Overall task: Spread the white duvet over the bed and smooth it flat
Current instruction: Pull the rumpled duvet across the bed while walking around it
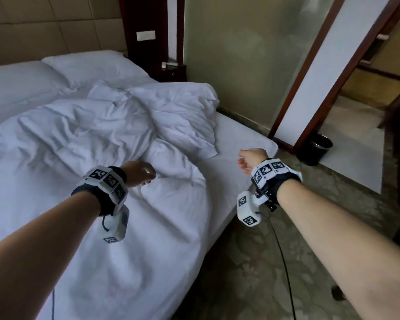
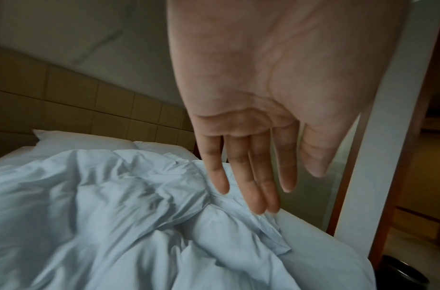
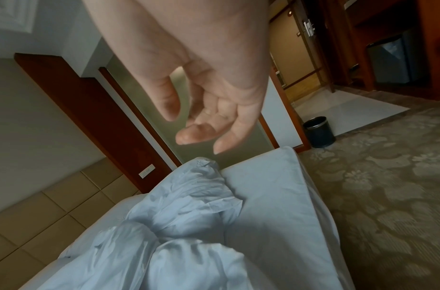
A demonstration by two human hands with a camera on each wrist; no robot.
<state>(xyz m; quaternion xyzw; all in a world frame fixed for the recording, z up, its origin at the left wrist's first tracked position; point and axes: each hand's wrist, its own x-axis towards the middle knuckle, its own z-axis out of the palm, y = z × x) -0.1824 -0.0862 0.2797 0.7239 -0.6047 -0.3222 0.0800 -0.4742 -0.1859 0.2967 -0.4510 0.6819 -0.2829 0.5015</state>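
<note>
You are still at the reaching step: the white duvet (image 1: 116,125) lies bunched and creased across the bed (image 1: 243,135), its loose corner at about one o'clock from your left hand (image 1: 139,172). That hand hovers with straight, relaxed fingers, holding nothing. Your right hand (image 1: 249,158), at three o'clock, hangs loosely curled and empty. Next, I judge, take that corner and pull it toward the bare mattress edge.

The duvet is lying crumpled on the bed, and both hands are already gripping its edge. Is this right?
Not quite. The duvet is crumpled on the bed, but neither hand grips it: the wrist views show the left hand and right hand empty above it.
</note>
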